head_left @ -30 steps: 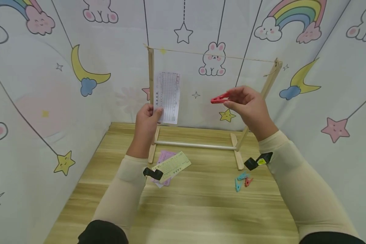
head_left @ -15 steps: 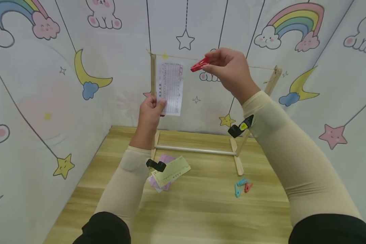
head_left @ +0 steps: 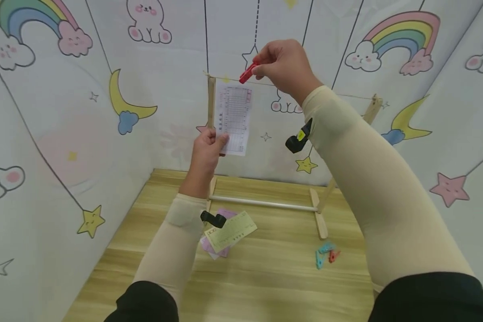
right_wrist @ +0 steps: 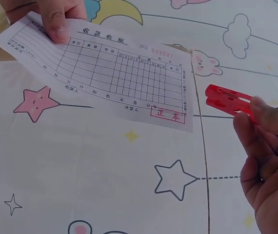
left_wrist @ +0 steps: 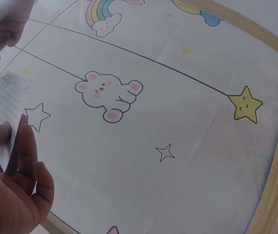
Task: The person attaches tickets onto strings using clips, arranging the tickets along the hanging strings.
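Note:
My left hand [head_left: 206, 150] pinches a white printed receipt slip [head_left: 235, 118] by its lower left part, thumb in front. The slip stands upright beside the left wooden post [head_left: 211, 100], its top edge at the string [head_left: 261, 83]. Above its upper right corner, my right hand [head_left: 283, 65] pinches a red clothespin [head_left: 247, 73] by its handle end, nose pointing down and left. In the right wrist view the clothespin [right_wrist: 230, 101] stands apart from the slip [right_wrist: 114, 73], near the string [right_wrist: 202, 141]. The left wrist view shows the slip [left_wrist: 5, 102] between thumb and fingers.
The string runs to the right post [head_left: 372, 109] of a wooden frame with a white bottom bar [head_left: 265, 203]. On the table [head_left: 273, 277] lie a yellow slip [head_left: 231, 231] over purple ones [head_left: 221, 251], plus blue clothespins [head_left: 319, 259] and a red one [head_left: 333, 256].
My right hand has carried the red clothespin up and left to the string, close above the slip. My left hand has raised the slip until its top edge is at the string.

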The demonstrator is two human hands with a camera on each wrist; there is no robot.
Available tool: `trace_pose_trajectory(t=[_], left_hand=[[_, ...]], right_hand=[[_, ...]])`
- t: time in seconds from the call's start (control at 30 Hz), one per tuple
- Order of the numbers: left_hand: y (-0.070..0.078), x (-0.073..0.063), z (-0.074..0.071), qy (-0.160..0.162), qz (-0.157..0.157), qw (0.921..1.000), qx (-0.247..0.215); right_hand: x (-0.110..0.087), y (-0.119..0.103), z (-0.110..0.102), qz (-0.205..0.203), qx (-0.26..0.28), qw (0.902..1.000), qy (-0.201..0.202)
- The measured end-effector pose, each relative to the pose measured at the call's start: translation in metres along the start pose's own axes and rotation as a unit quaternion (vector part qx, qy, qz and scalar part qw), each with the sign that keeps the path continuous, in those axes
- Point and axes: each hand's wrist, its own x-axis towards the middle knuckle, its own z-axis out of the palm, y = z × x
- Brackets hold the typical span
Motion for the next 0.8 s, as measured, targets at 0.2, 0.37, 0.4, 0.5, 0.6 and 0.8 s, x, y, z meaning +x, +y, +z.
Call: trace_pose_trajectory(t=[0.2, 0.37, 0.4, 0.5, 0.6, 0.8], left_hand=[[-0.001, 0.003, 0.003, -0.002, 0.002, 1.0, 0.001], [-0.002, 0.005, 0.006, -0.002, -0.003, 1.0, 0.006], [-0.002, 0.005, 0.007, -0.003, -0.005, 1.0, 0.007], [-0.003, 0.006, 0.008, -0.007, -0.01, 0.9999, 0.01], [-0.004, 0.008, 0.007, -0.009, -0.009, 0.9999, 0.009], [-0.004, 0.01, 0.002, 0.0, 0.0, 1.0, 0.005]], right_hand=[[0.017, -0.006, 0.0, -0.007, -0.018, 0.9995, -0.023], [0.024, -0.003, -0.002, -0.007, -0.038, 0.9988, -0.029], [0.024, -0.002, -0.002, -0.005, -0.04, 0.9987, -0.031], [0.025, 0.0, -0.003, -0.006, -0.051, 0.9981, -0.036], [0.027, -0.001, -0.002, -0.009, -0.061, 0.9972, -0.042], [0.034, -0.008, 0.008, -0.02, -0.065, 0.9958, -0.061]])
